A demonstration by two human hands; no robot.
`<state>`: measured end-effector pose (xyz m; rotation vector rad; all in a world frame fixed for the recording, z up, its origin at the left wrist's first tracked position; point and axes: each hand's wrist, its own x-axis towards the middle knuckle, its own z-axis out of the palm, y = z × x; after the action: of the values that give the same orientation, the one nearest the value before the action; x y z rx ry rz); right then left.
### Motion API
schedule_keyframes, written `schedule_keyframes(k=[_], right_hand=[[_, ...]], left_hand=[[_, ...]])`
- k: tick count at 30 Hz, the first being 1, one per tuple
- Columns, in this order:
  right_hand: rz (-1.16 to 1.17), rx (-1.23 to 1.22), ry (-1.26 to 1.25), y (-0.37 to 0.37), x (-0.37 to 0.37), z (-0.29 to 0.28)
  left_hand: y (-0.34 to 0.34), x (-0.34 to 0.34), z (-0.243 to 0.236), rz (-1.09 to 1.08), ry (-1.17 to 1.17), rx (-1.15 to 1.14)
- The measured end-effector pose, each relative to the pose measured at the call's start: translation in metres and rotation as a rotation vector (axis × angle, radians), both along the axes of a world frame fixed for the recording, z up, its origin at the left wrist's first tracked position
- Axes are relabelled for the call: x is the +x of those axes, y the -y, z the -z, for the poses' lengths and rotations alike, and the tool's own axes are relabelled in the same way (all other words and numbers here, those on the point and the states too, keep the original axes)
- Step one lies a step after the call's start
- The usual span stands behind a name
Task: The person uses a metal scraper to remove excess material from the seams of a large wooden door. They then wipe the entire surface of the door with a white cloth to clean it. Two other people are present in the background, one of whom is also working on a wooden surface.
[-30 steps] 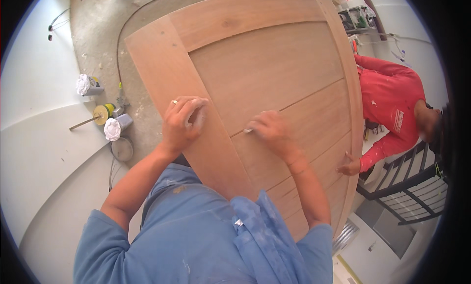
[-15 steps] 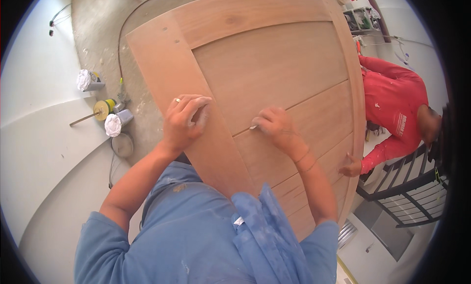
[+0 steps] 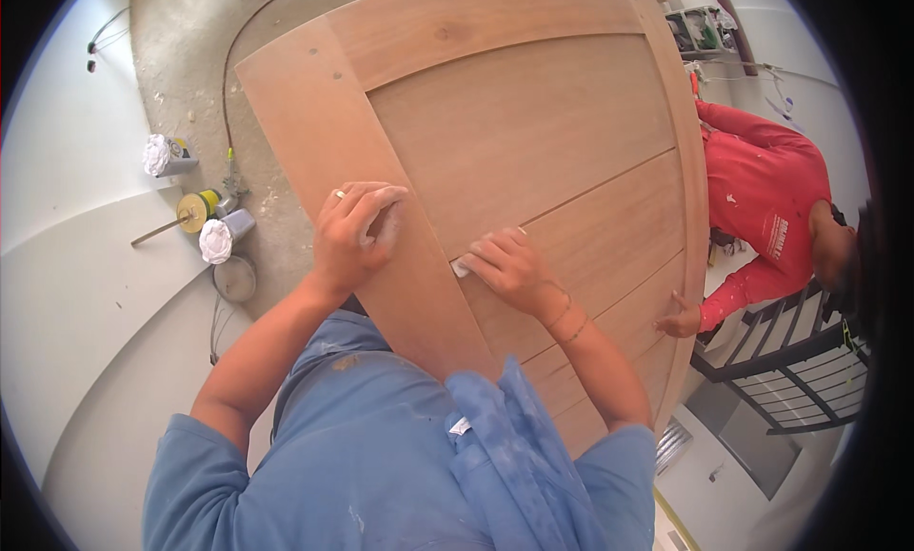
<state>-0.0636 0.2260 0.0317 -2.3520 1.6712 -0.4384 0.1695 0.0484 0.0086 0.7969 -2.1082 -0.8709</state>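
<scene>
A large wooden door panel [image 3: 533, 122] lies in front of me, with long grooves between its boards. My right hand [image 3: 511, 271] is closed on a small white folded piece, perhaps abrasive paper [image 3: 461, 267]. It presses this piece at the end of a groove, where the board meets the wide left frame piece [image 3: 333, 137]. Over that frame piece is my left hand [image 3: 357, 235], with curled fingers bent toward the thumb and white dust on them. Whatever the left fingers might hold is hidden.
A co-worker in a red shirt [image 3: 766, 189] stands at the door's right side, one hand [image 3: 678, 319] by its edge. Cloth-topped cans [image 3: 181, 160], a yellow spool [image 3: 193, 213] and a hose [image 3: 227, 103] lie on the left floor. A dark railing [image 3: 785, 375] stands at the right.
My right hand has slid left along the groove with the white piece, toward the frame joint, and its fingers lie flatter. My left hand has hardly moved.
</scene>
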Motion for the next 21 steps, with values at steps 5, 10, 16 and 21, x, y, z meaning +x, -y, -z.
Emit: schedule_keyframes(k=[5, 10, 16, 21], right_hand=[[0.081, -0.104, -0.101, -0.019, -0.037, 0.003], [-0.044, -0.132, -0.048, -0.01, -0.017, 0.002], [0.092, -0.173, -0.082, -0.014, -0.032, 0.008], [0.053, -0.205, -0.112, -0.02, -0.051, 0.009]], left_hand=[[-0.001, -0.001, 0.001, 0.005, -0.009, -0.006], [-0.002, 0.0, 0.002, 0.002, 0.015, -0.021], [-0.001, -0.003, -0.003, 0.015, 0.031, -0.008], [-0.002, -0.003, -0.001, 0.015, 0.045, -0.012]])
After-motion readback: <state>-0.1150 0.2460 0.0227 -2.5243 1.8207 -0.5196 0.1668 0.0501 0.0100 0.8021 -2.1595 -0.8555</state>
